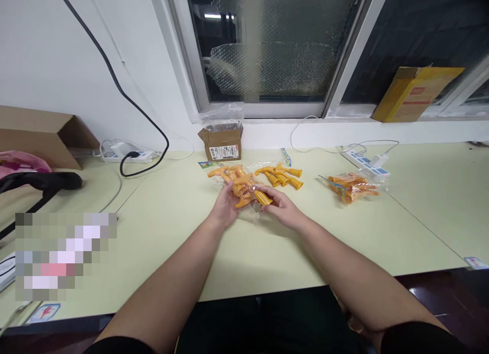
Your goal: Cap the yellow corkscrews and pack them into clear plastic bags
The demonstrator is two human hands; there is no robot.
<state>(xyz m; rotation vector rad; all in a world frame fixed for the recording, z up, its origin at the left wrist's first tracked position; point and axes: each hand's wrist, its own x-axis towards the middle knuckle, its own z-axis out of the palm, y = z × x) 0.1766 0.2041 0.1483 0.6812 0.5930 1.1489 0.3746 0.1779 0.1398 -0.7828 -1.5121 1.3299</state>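
My left hand [224, 207] is closed around the side of a clear plastic bag [244, 186] with several orange curved plastic pieces in it. At the bag's right side, my right hand [284, 207] pinches a ribbed, flared orange piece [263, 197] between thumb and fingers. Whether this piece lies fully outside the bag, I cannot tell. Just behind my right hand lies a loose pile of similar orange pieces [280, 175], beside a printed card strip [286, 157]. Another printed card [210, 164] shows behind the bag's left side.
Another filled bag of orange pieces [353, 187] lies to the right, before a power strip [364, 161]. A small cardboard box [221, 142] stands by the wall. On the left are a black cable [143, 109], a larger carton [38, 132] and a black stand [57, 183].
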